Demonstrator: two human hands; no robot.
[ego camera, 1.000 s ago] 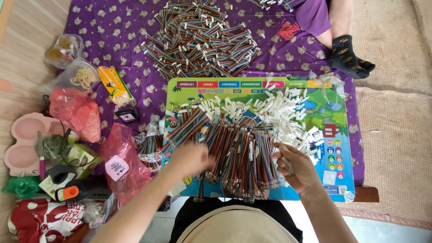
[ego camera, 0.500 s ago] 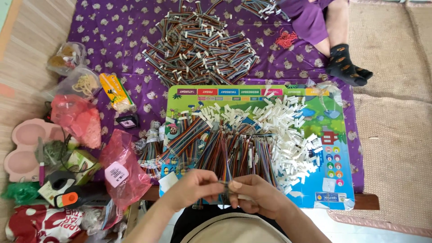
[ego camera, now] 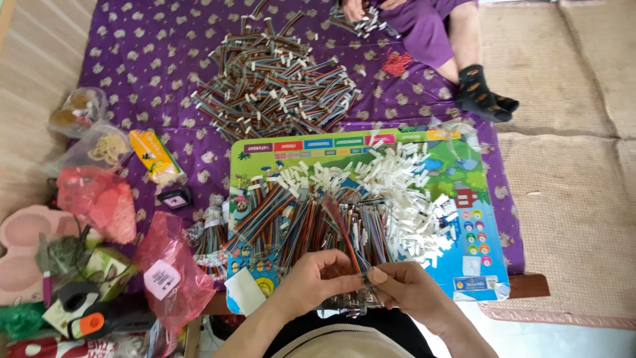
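While your left hand (ego camera: pixel 317 282) and right hand (ego camera: pixel 409 292) meet at the near edge of the colourful laminated play mat (ego camera: pixel 483 219), both have their fingers pinched closed on one thin multicoloured ribbon cable (ego camera: pixel 350 248). That cable runs away from you, its long axis near to far, with its near end caught between your fingertips and the rest lying up across the heap. Your two hands sit about equally close to it, thumbs nearly touching.

Just beyond your fingers lies the fanned bundle of striped flat wires (ego camera: pixel 311 222), flexible and glossy, strands mostly pointing near to far. Beyond and to the right is a loose drift of small white plastic connector housings (ego camera: pixel 397 192), hard and blocky. To the left sit crinkled red plastic bags (ego camera: pixel 99 202). Farther off, on the purple patterned cloth (ego camera: pixel 132 66), rests a big pile of finished cables with white plugs (ego camera: pixel 271 83), and at the far right another person's dark-socked foot (ego camera: pixel 482 93).
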